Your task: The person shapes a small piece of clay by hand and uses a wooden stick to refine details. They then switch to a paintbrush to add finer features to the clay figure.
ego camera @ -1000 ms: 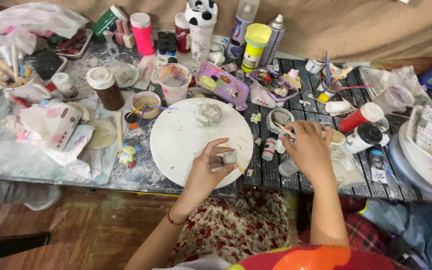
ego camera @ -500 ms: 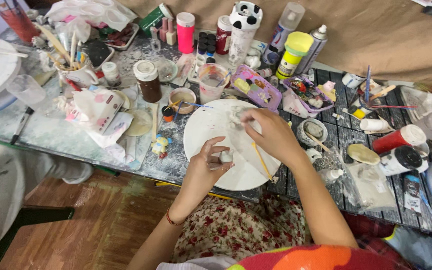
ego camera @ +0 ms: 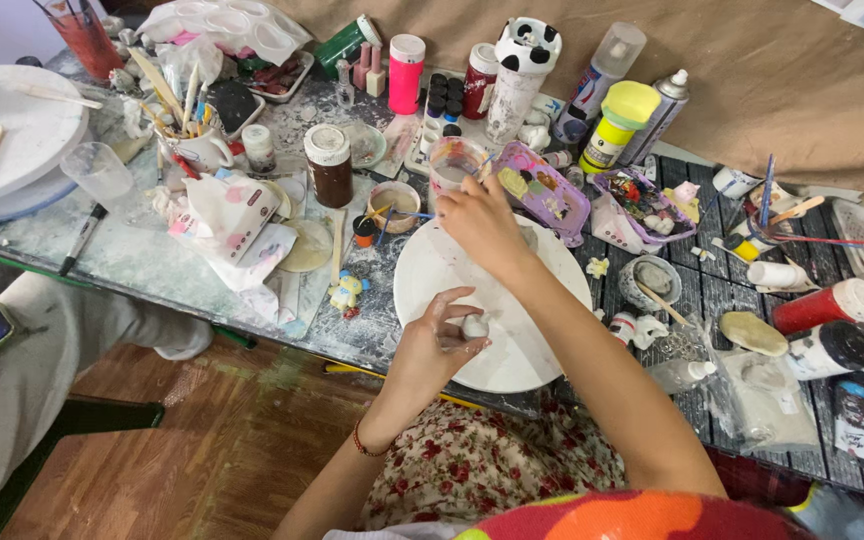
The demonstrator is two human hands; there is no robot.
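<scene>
White clay lump (ego camera: 475,326) pinched in left hand (ego camera: 432,345); right hand (ego camera: 480,222) grips brush (ego camera: 407,214) beyond.

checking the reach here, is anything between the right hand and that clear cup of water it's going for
Nothing visible stands between them. The right hand is already at the rim of the clear cup, above the white round board. The left hand holds a small white clay piece nearer the table edge, out of that path.

The left hand (ego camera: 430,345) pinches a small white clay lump (ego camera: 474,326) over the round white board's (ego camera: 432,275) near edge; the right hand (ego camera: 480,222) reaches across its far edge.
</scene>
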